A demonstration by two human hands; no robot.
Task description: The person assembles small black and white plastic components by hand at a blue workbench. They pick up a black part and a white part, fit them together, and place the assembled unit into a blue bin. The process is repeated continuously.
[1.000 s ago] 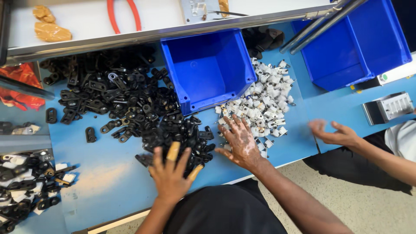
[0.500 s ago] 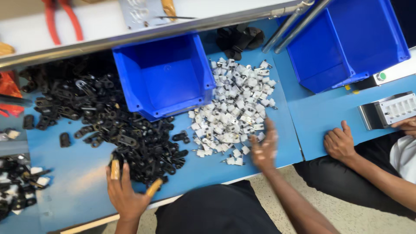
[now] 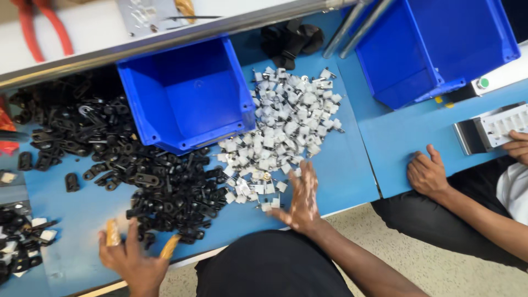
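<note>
Your left hand [image 3: 132, 256]: palm down, fingers spread, empty, yellowish covers on two fingertips, at the near edge of the black clip heap [image 3: 126, 170]. Your right hand [image 3: 301, 199]: flat and open, somewhat blurred, apparently grasping nothing, touching the near edge of the white clip pile [image 3: 280, 135]. Beyond both: empty blue bin [image 3: 184, 96].

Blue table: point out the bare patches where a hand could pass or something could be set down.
Bare blue table lies right of the white clip pile, up to the seam, and again between the co-worker's hand and the right blue bin. A smaller patch sits left of the left hand. Crowded: the black clip heap around the middle bin; the right hand touches the white pile's edge.
</note>
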